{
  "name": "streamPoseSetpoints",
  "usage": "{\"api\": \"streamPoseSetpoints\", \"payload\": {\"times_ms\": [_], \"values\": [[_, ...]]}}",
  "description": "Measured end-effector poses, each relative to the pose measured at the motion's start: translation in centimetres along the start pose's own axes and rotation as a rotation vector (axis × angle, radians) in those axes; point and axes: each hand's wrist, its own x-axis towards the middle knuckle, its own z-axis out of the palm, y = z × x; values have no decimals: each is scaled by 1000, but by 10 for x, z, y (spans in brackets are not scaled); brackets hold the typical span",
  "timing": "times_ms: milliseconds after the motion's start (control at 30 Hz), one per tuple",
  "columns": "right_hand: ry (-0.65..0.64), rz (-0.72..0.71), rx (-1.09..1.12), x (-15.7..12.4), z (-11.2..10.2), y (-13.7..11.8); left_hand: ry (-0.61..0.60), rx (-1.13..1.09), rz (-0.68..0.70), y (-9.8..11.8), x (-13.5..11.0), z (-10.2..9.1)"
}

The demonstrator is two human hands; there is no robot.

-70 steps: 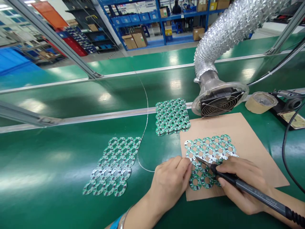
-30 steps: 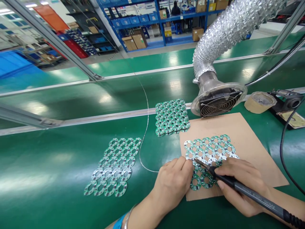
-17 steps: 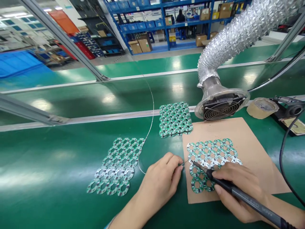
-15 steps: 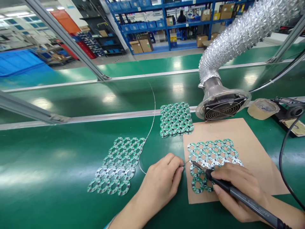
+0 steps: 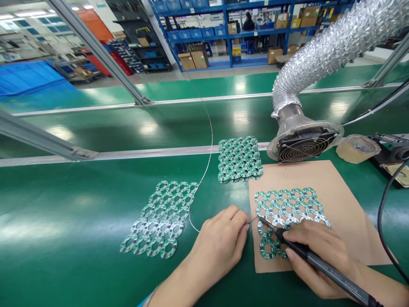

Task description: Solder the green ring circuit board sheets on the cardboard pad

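My right hand (image 5: 322, 256) grips a black soldering iron (image 5: 315, 258) like a pen. Its tip rests at the left edge of a panel of ring-shaped circuit boards (image 5: 288, 209), which lies on a brown cardboard sheet (image 5: 347, 213). Between thumb and forefinger, my left hand (image 5: 220, 238) pinches thin solder wire (image 5: 210, 150). A short end of the wire points at the iron's tip, and the rest loops behind the hand and up toward the back. Part of the panel is hidden under my right hand.
Another ring-board panel (image 5: 159, 217) lies at left, with a stack of panels (image 5: 240, 158) at the back centre. A fume extractor (image 5: 306, 145) hangs over the cardboard's rear edge. At right are a tape roll (image 5: 358, 148), a soldering-iron stand (image 5: 394, 157) and a black cable (image 5: 381, 217).
The whole view has shifted slightly, so things sit a little further right. Both hands keep their grips, and the iron's tip stays at the same edge of the panel.
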Motion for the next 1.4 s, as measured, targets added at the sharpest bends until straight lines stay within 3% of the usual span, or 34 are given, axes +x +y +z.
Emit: {"api": "streamPoseSetpoints", "payload": {"times_ms": [267, 500, 833, 1400], "values": [[-16, -23, -4, 5, -12, -5, 8, 11, 21, 2, -2, -3], [10, 44, 57, -11, -26, 0, -12, -54, 99, 15, -9, 3], [-3, 2, 40, -1, -21, -4, 57, -7, 147, 19, -8, 18], [-9, 4, 37, -5, -22, -3, 69, 103, 160, 24, -5, 21]]}}
